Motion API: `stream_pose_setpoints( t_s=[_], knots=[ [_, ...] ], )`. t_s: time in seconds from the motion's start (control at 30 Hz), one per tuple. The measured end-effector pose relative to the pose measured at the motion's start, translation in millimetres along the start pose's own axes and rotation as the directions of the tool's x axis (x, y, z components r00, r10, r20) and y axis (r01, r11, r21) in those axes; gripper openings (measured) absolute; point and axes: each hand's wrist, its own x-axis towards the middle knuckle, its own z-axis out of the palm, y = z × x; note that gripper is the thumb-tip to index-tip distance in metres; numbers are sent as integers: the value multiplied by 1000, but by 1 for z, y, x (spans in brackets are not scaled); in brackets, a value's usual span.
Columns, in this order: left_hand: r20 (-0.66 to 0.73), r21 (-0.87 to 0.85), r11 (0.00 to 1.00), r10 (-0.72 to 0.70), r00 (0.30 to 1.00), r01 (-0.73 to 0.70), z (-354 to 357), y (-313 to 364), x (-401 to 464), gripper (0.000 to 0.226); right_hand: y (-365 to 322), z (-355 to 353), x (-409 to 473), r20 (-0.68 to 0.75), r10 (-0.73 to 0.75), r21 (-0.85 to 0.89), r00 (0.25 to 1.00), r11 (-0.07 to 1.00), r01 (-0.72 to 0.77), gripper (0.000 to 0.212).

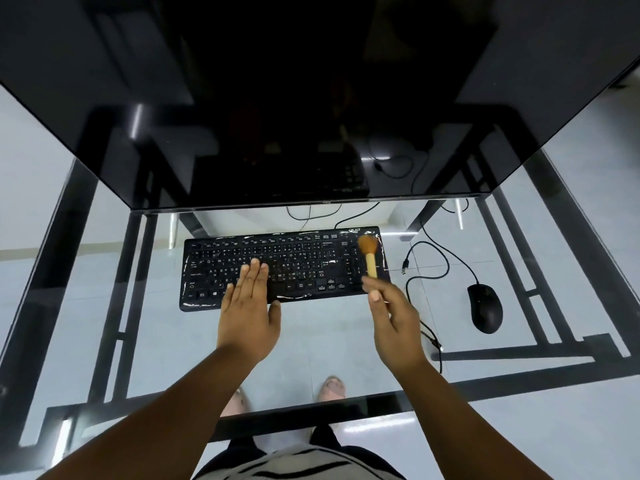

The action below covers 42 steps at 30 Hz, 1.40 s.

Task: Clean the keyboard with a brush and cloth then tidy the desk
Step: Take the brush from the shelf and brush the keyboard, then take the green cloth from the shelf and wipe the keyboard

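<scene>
Right hand (393,317) pinching brush (369,252) low on pale wooden handle, bristles up over numpad corner of keyboard (284,265). Brush likely light, handle stiff, orange tuft soft; best held near handle end for sweep, closer to tuft for firmer strokes. Left hand (247,306) flat, fingers straight and together, pressing on left-centre keys, thumb at front edge. Keyboard flat on glass tabletop (346,341), probably light and prone to slide on glass; bracing by palm sensible. Mouse (485,308) and loose cable (429,261) well right. No cloth visible.
</scene>
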Motion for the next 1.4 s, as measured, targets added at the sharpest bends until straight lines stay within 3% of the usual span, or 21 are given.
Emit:
stream_pose_setpoints(
  t_s=[0.17,0.23,0.33,0.47,0.57,0.8,1.07,1.2,1.4],
  knots=[
    [-122,-41,992,-125,985,121,-22,-38,-2,59,1,32,-4,150,-185,-137,971,969,206,24],
    [-150,-48,986,-166,975,160,-31,-53,-4,59,-5,45,-5,243,-147,-186,959,963,195,22],
    [-167,-43,979,-203,965,198,-42,-78,-9,57,-14,71,-9,407,-101,-272,908,935,226,36],
    [-99,-7,975,-222,970,222,-47,-111,-18,57,-21,103,-18,542,-226,-313,809,839,444,29],
    [-30,35,973,-229,973,230,-48,-132,-24,59,-20,121,-22,602,-243,-330,761,792,514,29],
    [109,120,971,-219,970,206,-47,-161,-34,61,-18,141,-24,608,-228,-380,760,758,531,30],
    [127,142,976,-183,975,165,-49,-165,-34,61,-17,144,-29,590,-201,-404,782,766,501,28],
    [82,110,978,-189,979,179,-58,-163,-33,61,-25,145,-28,583,-183,-408,792,777,480,33],
    [-122,95,987,-119,985,131,-102,-159,-20,59,-74,157,-4,513,-211,-350,832,834,427,46]
  ],
)
